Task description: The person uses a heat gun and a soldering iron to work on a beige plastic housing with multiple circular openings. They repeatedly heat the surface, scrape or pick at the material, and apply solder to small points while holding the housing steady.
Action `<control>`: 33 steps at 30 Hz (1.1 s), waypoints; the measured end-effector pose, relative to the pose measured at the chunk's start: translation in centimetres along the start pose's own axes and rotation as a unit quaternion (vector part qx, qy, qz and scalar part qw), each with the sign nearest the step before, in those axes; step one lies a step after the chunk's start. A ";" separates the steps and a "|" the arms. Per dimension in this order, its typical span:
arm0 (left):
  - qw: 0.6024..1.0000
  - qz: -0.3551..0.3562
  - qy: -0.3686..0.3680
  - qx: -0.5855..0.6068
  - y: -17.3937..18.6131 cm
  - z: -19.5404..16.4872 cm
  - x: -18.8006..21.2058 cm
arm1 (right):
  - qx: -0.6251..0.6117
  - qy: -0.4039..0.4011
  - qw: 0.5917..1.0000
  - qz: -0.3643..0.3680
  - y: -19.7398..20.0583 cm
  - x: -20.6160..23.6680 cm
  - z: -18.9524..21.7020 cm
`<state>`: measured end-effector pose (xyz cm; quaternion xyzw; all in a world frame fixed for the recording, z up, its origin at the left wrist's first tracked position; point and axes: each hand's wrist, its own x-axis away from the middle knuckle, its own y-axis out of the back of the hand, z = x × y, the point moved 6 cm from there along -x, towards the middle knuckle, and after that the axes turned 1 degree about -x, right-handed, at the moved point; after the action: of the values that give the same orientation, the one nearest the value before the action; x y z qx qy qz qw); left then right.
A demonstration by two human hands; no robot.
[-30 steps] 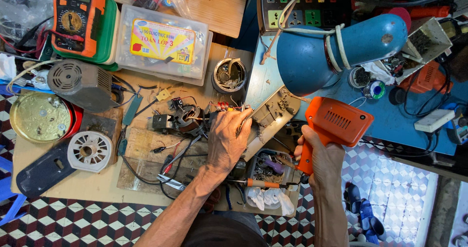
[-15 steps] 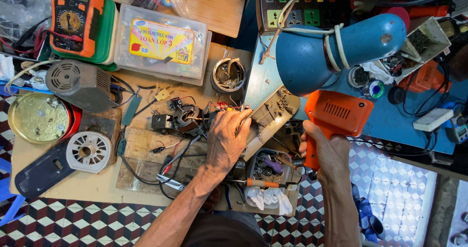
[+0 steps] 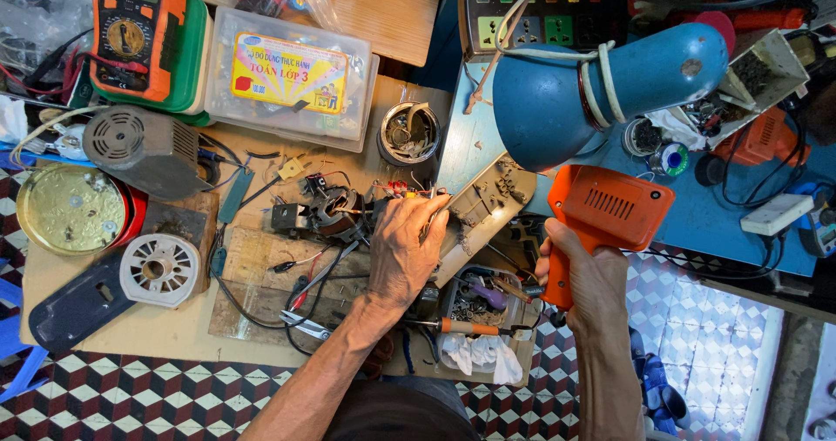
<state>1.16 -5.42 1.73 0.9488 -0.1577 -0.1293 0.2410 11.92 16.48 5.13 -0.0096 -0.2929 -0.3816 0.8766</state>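
**Both hands at a crowded repair desk**

The right hand (image 3: 585, 276) is closed around the grip of an orange soldering gun (image 3: 610, 215), holding it over the right edge of the desk (image 3: 157, 336), with its body pointing up towards the blue lamp shade (image 3: 557, 110). The left hand (image 3: 405, 249) lies palm down near the middle of the desk, fingers curled and pinching something thin at their tips; what exactly it pinches is too small to tell. Its fingertips sit just beside a small motor with a copper winding (image 3: 326, 215), from which thin wires run across the wood.

Right of that hand a long grey metal bracket (image 3: 483, 210) lies tilted across the desk's right edge. Near the front edge, between the two forearms, a small tray of bits (image 3: 483, 306) holds a screwdriver with an orange handle (image 3: 461, 326).

Towards the back edge stand a clear plastic box with a yellow label (image 3: 292, 84) and a round tin of scraps (image 3: 409, 132). An orange multimeter (image 3: 135, 32) rests at the back left corner, with a grey fan motor (image 3: 144, 149) in front of it, and a white vented cap (image 3: 159, 269) nearer the front left.
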 end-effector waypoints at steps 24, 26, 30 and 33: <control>1.000 0.009 0.013 -0.006 -0.4 0.7 0.2 | -0.006 0.018 1.000 0.003 0.3 0.1 -0.6; 1.000 0.010 0.013 -0.006 -0.5 0.7 0.2 | 0.005 0.013 1.000 -0.010 0.5 0.0 -0.6; 1.000 0.011 0.016 -0.004 -0.4 0.6 0.1 | -0.010 0.030 1.000 0.001 0.3 -0.1 -0.3; 1.000 0.009 0.017 -0.005 -0.3 0.5 0.1 | 0.014 0.006 1.000 -0.016 0.8 0.0 -0.4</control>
<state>1.14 -5.46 1.12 0.9484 -0.1613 -0.1113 0.2494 12.64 16.94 4.95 0.0098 -0.2933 -0.3915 0.8721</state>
